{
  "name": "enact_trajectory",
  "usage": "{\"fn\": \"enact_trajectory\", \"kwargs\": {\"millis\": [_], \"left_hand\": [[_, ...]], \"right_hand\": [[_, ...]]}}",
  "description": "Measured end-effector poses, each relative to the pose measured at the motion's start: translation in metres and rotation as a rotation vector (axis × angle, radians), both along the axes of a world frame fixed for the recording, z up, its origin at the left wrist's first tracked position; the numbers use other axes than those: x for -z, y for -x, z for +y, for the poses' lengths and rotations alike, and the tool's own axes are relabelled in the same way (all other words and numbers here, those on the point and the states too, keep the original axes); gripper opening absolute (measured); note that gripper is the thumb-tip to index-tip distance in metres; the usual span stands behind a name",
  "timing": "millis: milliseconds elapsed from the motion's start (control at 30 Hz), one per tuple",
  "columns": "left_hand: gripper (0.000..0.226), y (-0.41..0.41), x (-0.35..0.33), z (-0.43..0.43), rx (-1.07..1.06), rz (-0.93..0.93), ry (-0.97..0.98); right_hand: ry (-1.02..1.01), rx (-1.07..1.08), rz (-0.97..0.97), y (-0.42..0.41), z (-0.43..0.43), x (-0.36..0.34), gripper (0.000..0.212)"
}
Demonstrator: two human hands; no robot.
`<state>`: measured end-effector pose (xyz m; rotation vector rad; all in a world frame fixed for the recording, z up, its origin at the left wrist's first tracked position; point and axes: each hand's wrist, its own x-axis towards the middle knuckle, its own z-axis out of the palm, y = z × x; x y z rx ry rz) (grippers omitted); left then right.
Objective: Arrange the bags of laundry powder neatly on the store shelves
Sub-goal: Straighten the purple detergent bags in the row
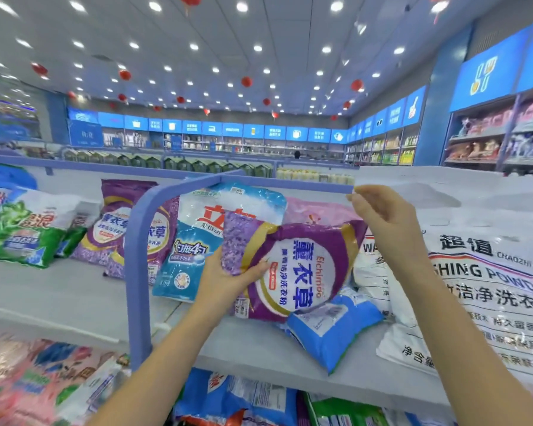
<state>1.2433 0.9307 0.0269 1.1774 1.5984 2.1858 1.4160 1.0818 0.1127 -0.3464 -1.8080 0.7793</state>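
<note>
Most of the work looks undone: on the shelf (59, 296) the big white bags (490, 287) slump at the right, while the green bags (22, 235) and purple bags (111, 229) beyond the blue divider (136, 256) lean in loose rows. Right of the divider, one purple bag (296, 265) is held tilted above a small blue bag (333, 330) lying flat, beside a leaning teal bag (191, 250). The left hand (225, 281) grips that purple bag's left edge, and the right hand (385, 219) hovers at its top right corner, fingers relaxed, holding nothing.

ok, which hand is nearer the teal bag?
Left. The left hand, holding the purple bag, sits beside the teal bag; right hand is up at the white bag.
</note>
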Motion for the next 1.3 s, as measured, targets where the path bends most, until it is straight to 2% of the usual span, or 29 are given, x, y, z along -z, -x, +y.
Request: {"fn": "enact_trajectory", "kwargs": {"millis": [67,133,200,267,400,500,567,633,667,733,833,867,933,967,1033,1133,1300], "left_hand": [[0.036,0.009,0.008,0.000,0.026,-0.155,-0.068],[0.043,0.012,0.011,0.001,0.040,-0.295,-0.115],[0.049,0.012,0.012,0.003,0.044,-0.410,-0.131],[0.056,0.011,0.013,0.004,0.069,-0.505,-0.133],[0.078,0.008,0.017,0.004,0.176,-0.759,-0.185],[0.061,0.006,0.026,-0.001,0.343,-0.831,-0.258],[0.056,0.013,0.040,-0.004,0.376,-0.807,-0.279],[0.076,0.025,0.052,-0.010,0.411,-0.748,-0.281],[0.090,0.031,0.056,-0.013,0.395,-0.723,-0.256],[0.098,0.041,0.065,-0.019,0.305,-0.649,-0.219],[0.083,0.041,0.073,-0.029,0.171,-0.495,-0.090],[0.067,0.039,0.074,-0.032,0.117,-0.409,-0.033],[0.019,0.033,0.074,-0.037,0.009,-0.212,0.072],[0.008,0.030,0.072,-0.039,-0.030,-0.129,0.097],[0.019,0.025,0.071,-0.041,-0.088,-0.044,0.100],[0.025,0.019,0.070,-0.044,-0.158,-0.074,0.050],[0.024,0.024,0.062,-0.042,-0.098,0.026,0.111]], "right_hand": [[0.154,-0.072,-0.001,0.001,0.002,0.024,0.033],[0.307,-0.231,-0.090,0.015,-0.004,0.048,0.025],[0.354,-0.261,-0.075,0.030,-0.010,0.063,0.020],[0.248,-0.097,-0.019,0.041,-0.010,0.066,0.028],[-0.078,0.220,0.033,0.052,-0.013,0.052,0.031],[-0.422,0.453,-0.048,0.061,-0.013,0.039,0.033],[-0.503,0.507,-0.154,0.066,-0.008,0.031,0.051],[-0.529,0.483,-0.240,0.069,-0.005,0.022,0.062],[-0.545,0.445,-0.269,0.071,-0.005,0.017,0.061],[-0.622,0.382,-0.320,0.075,-0.007,0.007,0.053],[-0.720,0.324,-0.431,0.081,-0.014,-0.001,0.041],[-0.726,0.296,-0.429,0.082,-0.016,-0.001,0.039],[-0.700,0.257,-0.398,0.083,-0.019,0.001,0.040],[-0.684,0.264,-0.387,0.084,-0.019,0.002,0.041],[-0.660,0.321,-0.350,0.087,-0.014,0.003,0.040],[-0.593,0.400,-0.322,0.089,-0.007,0.006,0.041],[-0.603,0.293,-0.276,0.091,-0.018,0.004,0.037]]}}
